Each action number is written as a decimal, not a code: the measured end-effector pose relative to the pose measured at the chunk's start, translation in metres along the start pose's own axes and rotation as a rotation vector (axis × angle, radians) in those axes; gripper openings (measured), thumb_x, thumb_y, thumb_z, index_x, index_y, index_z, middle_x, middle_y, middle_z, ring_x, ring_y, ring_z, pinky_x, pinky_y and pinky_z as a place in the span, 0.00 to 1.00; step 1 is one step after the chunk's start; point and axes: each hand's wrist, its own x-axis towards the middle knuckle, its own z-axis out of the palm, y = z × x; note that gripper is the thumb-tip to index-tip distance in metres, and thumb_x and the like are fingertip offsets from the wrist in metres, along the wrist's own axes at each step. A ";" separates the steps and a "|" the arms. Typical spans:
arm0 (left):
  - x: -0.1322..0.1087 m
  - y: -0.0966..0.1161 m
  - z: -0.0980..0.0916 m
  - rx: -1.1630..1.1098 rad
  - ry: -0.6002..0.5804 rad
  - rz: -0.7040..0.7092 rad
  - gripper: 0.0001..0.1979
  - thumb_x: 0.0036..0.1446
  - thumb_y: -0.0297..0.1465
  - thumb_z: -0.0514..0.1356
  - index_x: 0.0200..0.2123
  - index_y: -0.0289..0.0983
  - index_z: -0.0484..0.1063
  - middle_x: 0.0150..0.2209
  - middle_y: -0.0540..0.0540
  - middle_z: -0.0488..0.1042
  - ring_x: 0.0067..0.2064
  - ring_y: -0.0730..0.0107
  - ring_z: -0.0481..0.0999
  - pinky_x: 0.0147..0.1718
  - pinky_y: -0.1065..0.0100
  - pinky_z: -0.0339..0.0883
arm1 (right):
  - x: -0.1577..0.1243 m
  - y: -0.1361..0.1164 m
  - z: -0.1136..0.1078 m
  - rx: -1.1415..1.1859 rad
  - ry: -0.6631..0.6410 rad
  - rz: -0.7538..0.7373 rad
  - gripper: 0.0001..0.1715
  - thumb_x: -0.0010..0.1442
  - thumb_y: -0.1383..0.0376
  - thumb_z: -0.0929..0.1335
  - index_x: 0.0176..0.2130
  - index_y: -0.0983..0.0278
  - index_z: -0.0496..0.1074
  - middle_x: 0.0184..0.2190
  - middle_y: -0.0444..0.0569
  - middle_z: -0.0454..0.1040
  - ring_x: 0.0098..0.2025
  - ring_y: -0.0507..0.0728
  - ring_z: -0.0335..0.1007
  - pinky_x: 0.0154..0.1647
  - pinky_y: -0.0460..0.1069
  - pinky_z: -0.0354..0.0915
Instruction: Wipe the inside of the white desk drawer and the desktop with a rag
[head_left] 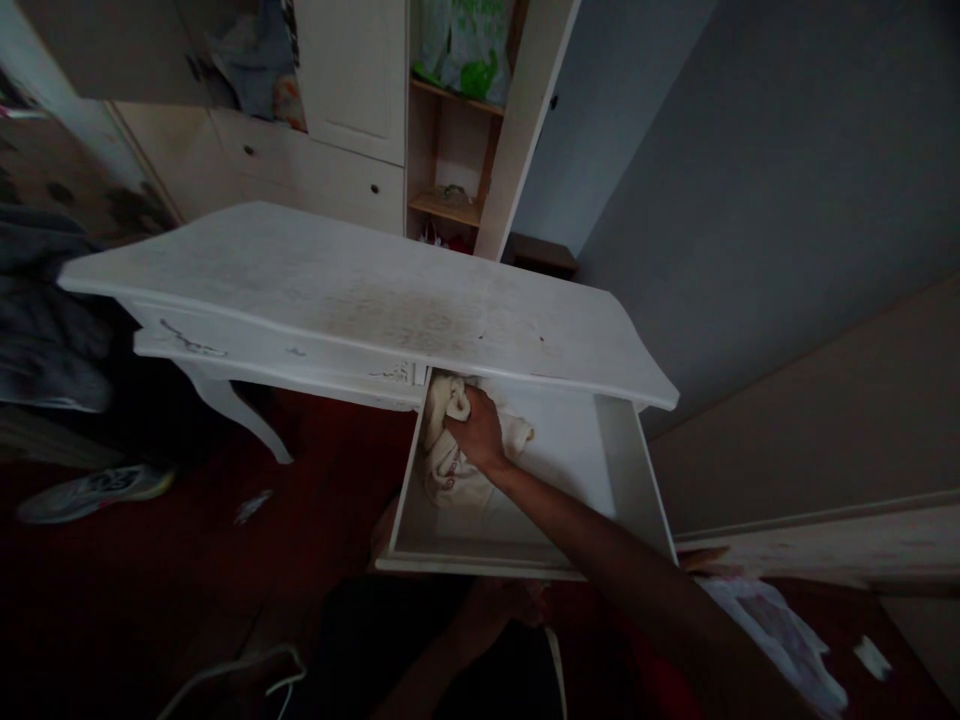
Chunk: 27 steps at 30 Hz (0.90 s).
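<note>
head view: at far left, a shoe (97, 492) is seen on the red floor (337, 455). the white worktop (292, 245) is marked by brownish stains (405, 315). in the left part of its pulled-out drawer (574, 450), a cream cloth (450, 468) is pinched by the curled fingers of the right hand (480, 432). beneath the drawer front, the left hand (506, 605) is shadowed; how its fingers are set cannot be told.

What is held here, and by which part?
The right hand holds a printed cream cloth by its bunched far part; the left hand is too dark to tell.
</note>
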 end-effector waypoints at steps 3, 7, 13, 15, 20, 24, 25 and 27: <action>-0.001 -0.001 -0.002 0.004 -0.009 -0.007 0.38 0.35 0.64 0.65 0.30 0.32 0.79 0.31 0.39 0.80 0.32 0.59 0.79 0.39 0.58 0.73 | -0.017 0.000 -0.013 -0.019 -0.145 -0.093 0.21 0.49 0.69 0.70 0.45 0.63 0.73 0.45 0.51 0.77 0.50 0.61 0.70 0.56 0.55 0.64; 0.002 -0.013 -0.007 0.026 0.001 -0.016 0.36 0.40 0.62 0.65 0.30 0.31 0.79 0.28 0.40 0.80 0.32 0.60 0.79 0.41 0.58 0.72 | -0.044 -0.011 -0.030 -0.078 -0.439 -0.265 0.11 0.46 0.70 0.72 0.34 0.63 0.74 0.35 0.48 0.78 0.41 0.61 0.73 0.49 0.54 0.65; 0.004 -0.017 -0.006 -0.010 0.033 -0.025 0.36 0.39 0.60 0.68 0.35 0.31 0.80 0.33 0.38 0.81 0.31 0.60 0.80 0.37 0.59 0.74 | -0.062 -0.020 -0.047 -0.073 -0.739 -0.541 0.04 0.56 0.70 0.71 0.33 0.62 0.73 0.36 0.46 0.79 0.45 0.59 0.73 0.57 0.56 0.60; 0.001 -0.013 -0.006 -0.020 0.037 -0.037 0.37 0.37 0.61 0.68 0.34 0.31 0.79 0.32 0.38 0.81 0.31 0.59 0.80 0.38 0.57 0.74 | -0.060 -0.016 -0.050 -0.055 -0.799 -0.610 0.05 0.57 0.71 0.70 0.34 0.61 0.74 0.37 0.44 0.80 0.45 0.57 0.74 0.61 0.56 0.57; -0.006 0.001 -0.006 0.026 0.017 -0.046 0.32 0.40 0.59 0.68 0.30 0.33 0.80 0.31 0.39 0.81 0.36 0.56 0.81 0.46 0.54 0.72 | -0.060 0.002 -0.060 0.012 -0.848 -0.694 0.06 0.60 0.71 0.69 0.36 0.61 0.74 0.39 0.44 0.80 0.44 0.55 0.74 0.61 0.55 0.57; -0.009 0.008 -0.004 -0.013 0.038 -0.061 0.32 0.34 0.58 0.71 0.28 0.33 0.80 0.32 0.40 0.81 0.38 0.55 0.80 0.47 0.54 0.71 | -0.068 0.025 -0.075 0.039 -0.847 -0.656 0.05 0.59 0.70 0.69 0.33 0.62 0.74 0.36 0.45 0.79 0.43 0.57 0.72 0.59 0.55 0.59; -0.009 0.009 -0.004 -0.035 0.047 -0.069 0.33 0.31 0.58 0.72 0.28 0.33 0.80 0.32 0.40 0.81 0.38 0.56 0.79 0.46 0.54 0.71 | -0.071 0.032 -0.080 0.042 -0.845 -0.638 0.04 0.59 0.70 0.69 0.32 0.62 0.74 0.35 0.45 0.79 0.44 0.57 0.72 0.59 0.55 0.59; -0.009 0.012 -0.003 -0.043 0.046 -0.084 0.32 0.30 0.57 0.73 0.29 0.34 0.80 0.33 0.42 0.81 0.39 0.57 0.79 0.47 0.55 0.71 | -0.076 0.048 -0.092 0.054 -0.848 -0.592 0.04 0.59 0.70 0.69 0.33 0.62 0.74 0.36 0.46 0.79 0.47 0.59 0.72 0.62 0.57 0.57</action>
